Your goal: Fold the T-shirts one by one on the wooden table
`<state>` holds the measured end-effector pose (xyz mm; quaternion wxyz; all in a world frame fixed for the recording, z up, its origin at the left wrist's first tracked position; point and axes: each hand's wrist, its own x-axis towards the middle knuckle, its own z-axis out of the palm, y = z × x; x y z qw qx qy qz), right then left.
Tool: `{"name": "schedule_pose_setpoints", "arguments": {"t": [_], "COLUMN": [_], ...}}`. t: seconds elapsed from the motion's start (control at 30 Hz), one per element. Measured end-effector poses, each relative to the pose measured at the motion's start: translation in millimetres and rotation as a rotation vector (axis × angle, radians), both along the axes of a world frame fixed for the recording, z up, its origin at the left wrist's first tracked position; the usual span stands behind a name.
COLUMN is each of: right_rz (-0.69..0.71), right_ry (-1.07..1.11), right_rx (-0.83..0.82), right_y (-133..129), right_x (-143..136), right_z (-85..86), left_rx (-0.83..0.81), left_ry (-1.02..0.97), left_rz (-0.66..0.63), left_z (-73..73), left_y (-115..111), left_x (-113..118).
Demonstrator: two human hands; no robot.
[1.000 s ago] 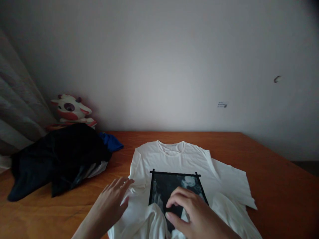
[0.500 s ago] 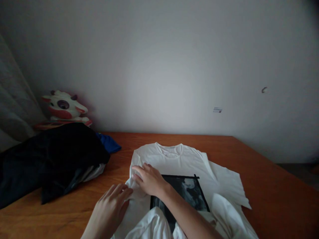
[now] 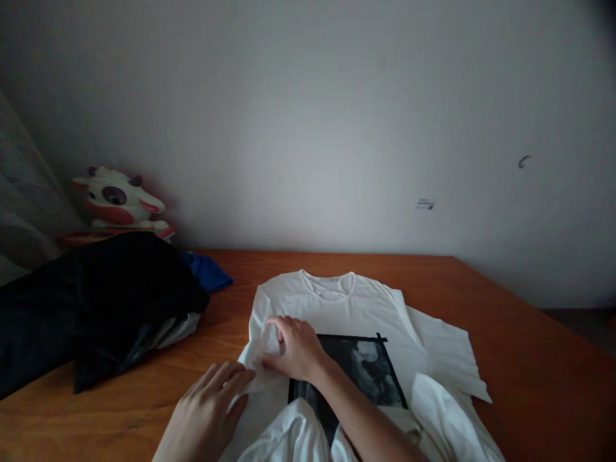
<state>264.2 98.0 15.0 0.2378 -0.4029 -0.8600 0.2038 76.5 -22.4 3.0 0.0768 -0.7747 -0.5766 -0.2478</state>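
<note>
A white T-shirt [image 3: 332,314] lies front up on the table, its neckline toward the wall and a dark picture print [image 3: 370,369] on its chest. My right hand [image 3: 296,350] reaches across the print to the shirt's left side, thumb and fingers closed on a bunched bit of cloth near the left sleeve. Beside it, at the shirt's left edge, my left hand [image 3: 212,404] has its bent fingers over the cloth with the thumb underneath. White fabric [image 3: 289,433] is bunched up at the near end, covering the lower print. My right forearm hides part of the print too.
Dark clothing [image 3: 110,301] is heaped on the left of the wooden table [image 3: 231,260], with a blue cloth [image 3: 206,273] behind it. A cow figure [image 3: 120,199] stands at the back left beside a pale curtain [image 3: 24,192]. The wall [image 3: 308,128] borders the table's far edge.
My right hand has closed from spread fingers into a grip on the sleeve-side cloth, which now bunches up. My left hand stays nearly in place. The view has tilted slightly.
</note>
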Motion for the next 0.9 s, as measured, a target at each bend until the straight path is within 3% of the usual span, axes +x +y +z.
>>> {"name": "schedule_pose_setpoints", "arguments": {"t": [0.23,0.43,0.67,0.77,0.9], "right_rz": [-0.002,0.242,0.172,0.148,0.024], "right_ry": [0.082,-0.085,-0.093,0.014,0.19], "right_rx": [-0.012,0.147,0.106,0.078,0.003], "right_y": [6,2,1,1,5], "right_x": [13,16,10,9,14], "right_z": [-2.3,1.5,3.2,1.5,-2.5], "left_rx": [0.076,-0.001,0.017,-0.009,-0.033], "left_ry": [0.009,-0.017,-0.015,-0.009,-0.05], "left_rz": [-0.04,-0.043,-0.018,-0.029,0.067], "left_z": [-2.1,-2.9,-5.4,-9.0,-13.4], "left_y": [2,1,1,1,1], "left_x": [-2,1,1,-3,-8]}}
